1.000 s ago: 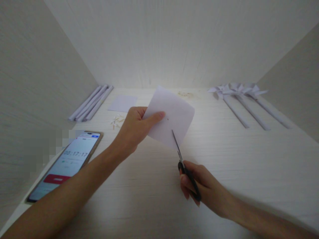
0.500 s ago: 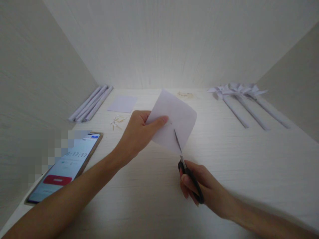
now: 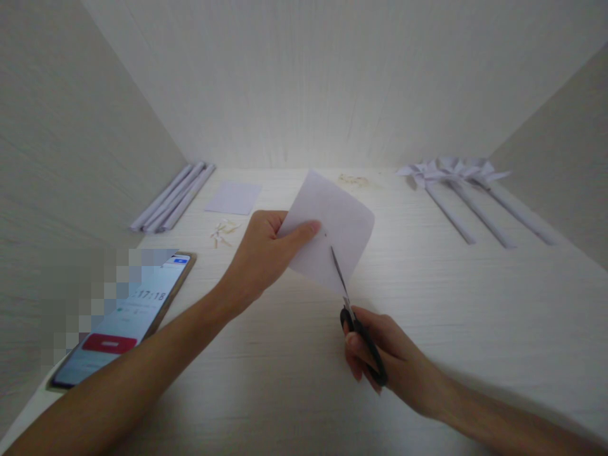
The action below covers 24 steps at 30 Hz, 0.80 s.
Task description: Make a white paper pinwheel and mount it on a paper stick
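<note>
"What's going on in the middle of the frame?"

"The left hand [image 3: 263, 253] pinches a white paper square [image 3: 332, 231] by its left edge, thumb on top, holding it up off the pale wooden table [image 3: 451, 297], just above centre. The right hand [image 3: 384, 354] is closed through the black handles of a pair of scissors [image 3: 354, 323], lower centre, and the blades run up into the sheet from its lower corner."

"Blades open or closed?"

"Nearly together, as far as I can tell; they look like one thin line on the paper. There's a tiny dark dot near the thumb, and the tips point toward it."

"So how would you do that cut well?"

"I'd judge: keep the sheet taut and still, aim the cut at the dot, stop short of it, and use short snips near the tips so the line stays straight. The thumb sits close to the line, so it should stay clear."

"And around them?"

"A phone [image 3: 126, 313] showing a timer at lower left, rolled paper sticks [image 3: 173, 196] at upper left, a spare paper square [image 3: 234, 197] beside them, small scraps [image 3: 223, 231] below that, and paper pinwheels [image 3: 456, 174] on sticks at upper right."
</note>
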### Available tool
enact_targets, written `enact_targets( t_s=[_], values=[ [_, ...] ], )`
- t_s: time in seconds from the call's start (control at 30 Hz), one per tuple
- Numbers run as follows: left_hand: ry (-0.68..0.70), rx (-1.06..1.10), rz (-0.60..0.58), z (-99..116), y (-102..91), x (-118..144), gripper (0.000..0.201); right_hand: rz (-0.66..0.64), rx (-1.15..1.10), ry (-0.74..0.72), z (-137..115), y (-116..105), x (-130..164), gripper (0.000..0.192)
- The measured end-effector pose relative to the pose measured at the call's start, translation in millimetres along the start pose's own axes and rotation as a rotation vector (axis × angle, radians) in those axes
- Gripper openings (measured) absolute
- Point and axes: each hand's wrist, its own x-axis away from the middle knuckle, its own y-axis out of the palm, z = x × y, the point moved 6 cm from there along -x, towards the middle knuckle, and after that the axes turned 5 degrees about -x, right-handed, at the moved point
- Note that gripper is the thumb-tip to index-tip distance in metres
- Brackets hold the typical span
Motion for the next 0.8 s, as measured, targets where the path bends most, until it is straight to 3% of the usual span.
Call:
enact_targets(
  t_s=[0.47,0.8],
  values=[
    [-0.012,0.0,-0.019,-0.9,0.3,0.2,0.02,0.029,0.014,0.067,3.7,-0.7,-0.9,0.03],
    [-0.02,-0.048,-0.039,0.1,-0.1,1.0,0.021,0.02,0.053,0.033,2.8,-0.3,-0.3,0.033]
  ],
)
